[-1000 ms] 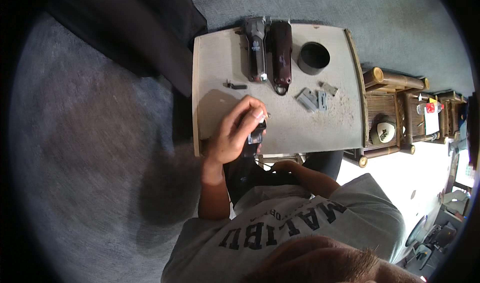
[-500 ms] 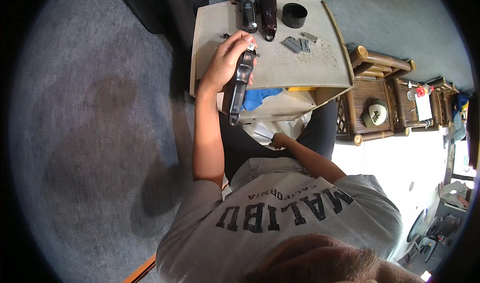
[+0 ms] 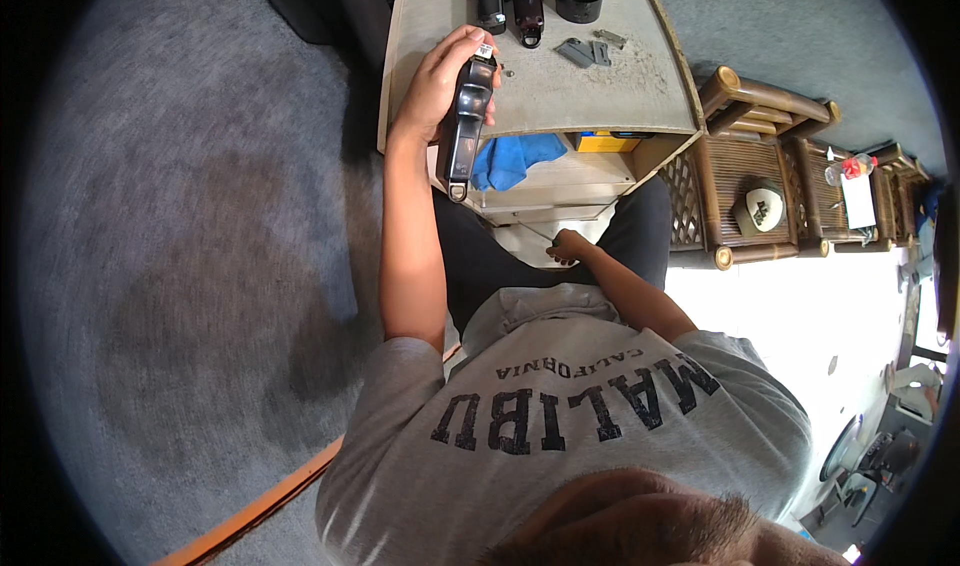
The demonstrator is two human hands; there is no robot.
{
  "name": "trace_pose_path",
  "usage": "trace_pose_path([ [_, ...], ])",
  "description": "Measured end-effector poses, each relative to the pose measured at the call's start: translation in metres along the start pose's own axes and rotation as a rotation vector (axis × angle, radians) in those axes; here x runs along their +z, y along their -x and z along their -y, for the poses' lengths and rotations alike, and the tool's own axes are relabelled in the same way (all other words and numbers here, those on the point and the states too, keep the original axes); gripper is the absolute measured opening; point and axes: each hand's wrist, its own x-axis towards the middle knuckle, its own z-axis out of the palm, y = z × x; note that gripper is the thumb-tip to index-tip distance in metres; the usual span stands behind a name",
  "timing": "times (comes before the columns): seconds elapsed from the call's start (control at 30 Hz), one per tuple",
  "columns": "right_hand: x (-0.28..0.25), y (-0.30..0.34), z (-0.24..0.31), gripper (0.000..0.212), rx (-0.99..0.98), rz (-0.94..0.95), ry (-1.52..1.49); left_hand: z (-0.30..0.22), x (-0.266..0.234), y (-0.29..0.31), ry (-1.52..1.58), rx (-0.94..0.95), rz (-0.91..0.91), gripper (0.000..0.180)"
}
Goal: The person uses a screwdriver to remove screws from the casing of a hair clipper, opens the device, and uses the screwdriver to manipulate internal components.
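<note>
My left hand (image 3: pixel 436 84) is wrapped round a black hair clipper (image 3: pixel 466 131), with its pale blade end up by the thumb and its hanging loop down. It is above the near left part of a pale cabinet top (image 3: pixel 570 101). Down between my knees, my right hand (image 3: pixel 570 247) is closed on a thin-shafted tool, which looks like a screwdriver (image 3: pixel 537 232). Its handle is mostly hidden in the fingers. A small screw-like piece (image 3: pixel 510 73) lies just right of the clipper. Grey clipper parts (image 3: pixel 584 53) rest farther right among scattered hair clippings.
A black clipper (image 3: pixel 489 4), a dark maroon clipper (image 3: pixel 528 8) and a round black container (image 3: pixel 579 0) stand at the cabinet's far edge. Its open shelf holds a blue cloth (image 3: pixel 517 160) and a yellow box (image 3: pixel 606 143). Bamboo seating (image 3: pixel 745 166) with a cap (image 3: pixel 765 209) is on the right.
The view has shifted, so the cabinet sits higher and more of its shelf shows. The left hand still holds the clipper. The right hand's tool, blurred before, now shows as a thin shaft.
</note>
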Motion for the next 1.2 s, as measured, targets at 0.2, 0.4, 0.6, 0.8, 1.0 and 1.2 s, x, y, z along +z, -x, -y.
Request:
trace_pose_path([
  [0.2, -0.006, -0.008, 0.001, 0.029, -0.086, -0.008, 0.027, 0.000, -0.002, -0.001, 0.041, 0.029, -0.005, 0.031],
  [0.4, -0.003, -0.008, 0.003, 0.030, -0.138, -0.038, 0.049, -0.001, -0.002, 0.004, 0.059, 0.028, -0.015, 0.031],
  [0.6, -0.005, -0.015, -0.010, 0.032, -0.141, -0.047, 0.075, 0.004, -0.002, -0.001, 0.065, 0.057, 0.015, 0.030],
  [0.8, -0.008, 0.003, 0.000, 0.039, -0.349, -0.228, 0.132, 0.001, -0.001, -0.003, 0.056, 0.032, 0.034, 0.030],
  [1.0, -0.031, 0.119, 0.072, 0.043, -0.462, -0.237, -0.004, 0.004, -0.006, 0.003, 0.001, 0.043, 0.040, 0.037],
  [1.2, -0.085, 0.249, 0.164, 0.026, -0.740, -0.418, -0.182, 0.007, -0.002, -0.003, 0.010, 0.043, 0.054, 0.042],
])
